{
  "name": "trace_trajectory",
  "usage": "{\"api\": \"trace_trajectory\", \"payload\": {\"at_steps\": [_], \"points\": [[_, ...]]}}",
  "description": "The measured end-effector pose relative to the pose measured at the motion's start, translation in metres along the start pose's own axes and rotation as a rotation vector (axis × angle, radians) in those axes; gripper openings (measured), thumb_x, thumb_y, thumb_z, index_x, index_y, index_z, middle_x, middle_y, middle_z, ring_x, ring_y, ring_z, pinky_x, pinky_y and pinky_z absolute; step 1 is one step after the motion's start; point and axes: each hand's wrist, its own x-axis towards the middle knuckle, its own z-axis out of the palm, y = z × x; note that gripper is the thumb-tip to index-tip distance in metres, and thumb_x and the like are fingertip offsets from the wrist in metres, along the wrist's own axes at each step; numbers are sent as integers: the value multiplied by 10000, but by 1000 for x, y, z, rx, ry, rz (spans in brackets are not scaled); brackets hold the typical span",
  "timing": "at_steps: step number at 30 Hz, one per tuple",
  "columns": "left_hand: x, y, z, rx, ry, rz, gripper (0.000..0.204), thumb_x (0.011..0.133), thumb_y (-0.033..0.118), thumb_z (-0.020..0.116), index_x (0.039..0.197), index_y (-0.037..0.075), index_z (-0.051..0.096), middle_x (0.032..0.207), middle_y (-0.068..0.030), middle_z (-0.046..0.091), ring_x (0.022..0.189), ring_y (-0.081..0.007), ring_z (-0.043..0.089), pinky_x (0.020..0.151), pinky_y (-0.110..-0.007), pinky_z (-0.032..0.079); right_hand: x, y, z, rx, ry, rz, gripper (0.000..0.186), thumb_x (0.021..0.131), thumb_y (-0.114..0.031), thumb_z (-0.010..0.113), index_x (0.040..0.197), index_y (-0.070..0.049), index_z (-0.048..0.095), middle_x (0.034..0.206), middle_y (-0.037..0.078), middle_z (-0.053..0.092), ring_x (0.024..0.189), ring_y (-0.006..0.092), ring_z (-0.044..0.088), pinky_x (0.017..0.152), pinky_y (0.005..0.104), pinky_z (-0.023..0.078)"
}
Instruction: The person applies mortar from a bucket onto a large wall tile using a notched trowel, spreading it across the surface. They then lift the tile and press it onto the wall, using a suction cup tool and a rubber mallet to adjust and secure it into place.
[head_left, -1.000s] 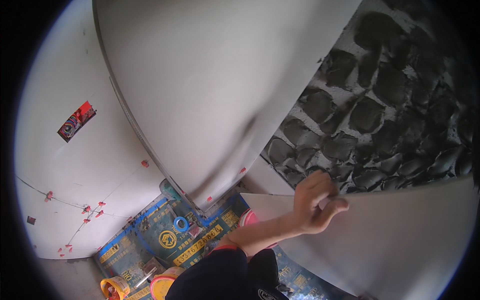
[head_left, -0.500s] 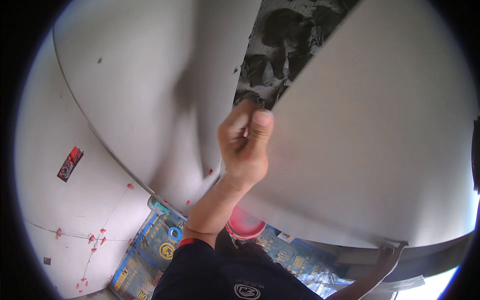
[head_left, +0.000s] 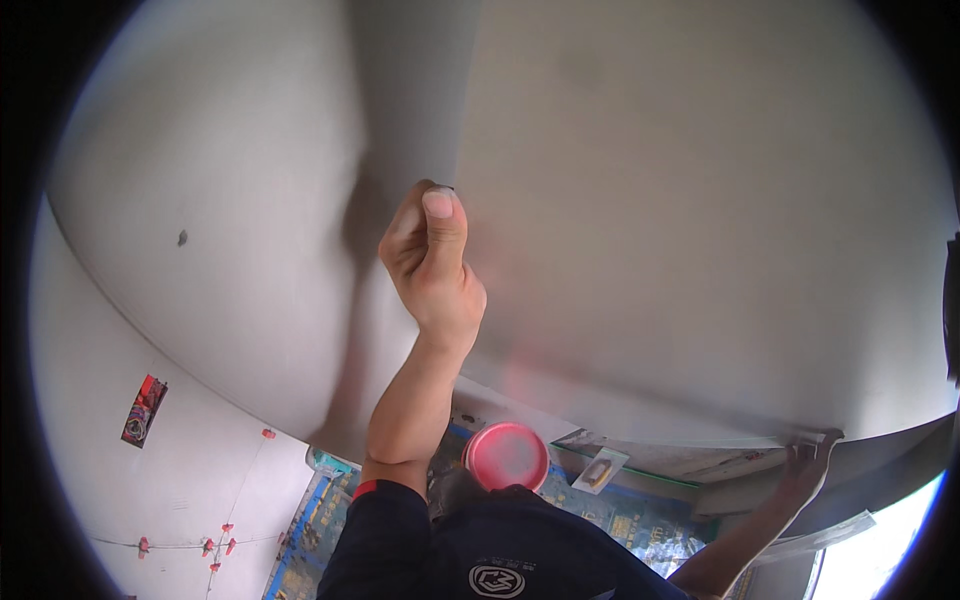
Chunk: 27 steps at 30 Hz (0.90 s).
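A large pale grey tile panel (head_left: 680,220) fills the right side of the view, its left edge close against a neighbouring pale panel (head_left: 250,200). My left hand (head_left: 435,260) is closed at that edge, thumb uppermost and fingers curled round, partly hidden behind the hand. Farther right and low, my right hand (head_left: 805,460) has its fingers hooked on the panel's bottom edge; the fingertips are small and partly hidden. A dark shadow falls on the neighbouring panel beside my left arm.
Below stands a round red bucket (head_left: 508,455). Beside it lies a trowel (head_left: 600,470) with a yellowish handle. Printed blue sheeting (head_left: 310,540) covers the floor. At the left, red clips (head_left: 208,546) sit along tile joints near a wall opening with wires (head_left: 145,410).
The large panel and my left hand have moved left. The dark, mortar-smeared strip between the panels is now covered. My right hand appears higher, still at the panel's bottom edge.
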Motion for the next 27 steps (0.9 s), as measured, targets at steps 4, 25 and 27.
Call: {"api": "trace_trajectory", "payload": {"at_steps": [4,25,27], "points": [[4,-13,4,-19,1,-55,474,980,255,534,621,94,270,608,74,220,589,-66,161,533,-285,123,-6,5,24,1,81,-38,487,855,-486,665,1178,-134,569,919,7,603,791,125,576,666,279,438],[6,-74,-5,75,203,-43,505,1008,277,476,589,107,252,573,84,227,577,-62,176,510,-259,156,32,29,61,-63,13,-21,542,865,-455,665,1233,-82,528,951,38,587,884,150,547,749,334,442],[4,-75,-11,75,174,-41,456,1009,283,468,609,91,360,596,73,320,573,-54,237,520,-236,202,39,32,53,-56,-9,-22,544,867,-454,662,1239,-82,524,978,39,588,909,152,544,763,333,435]]}}
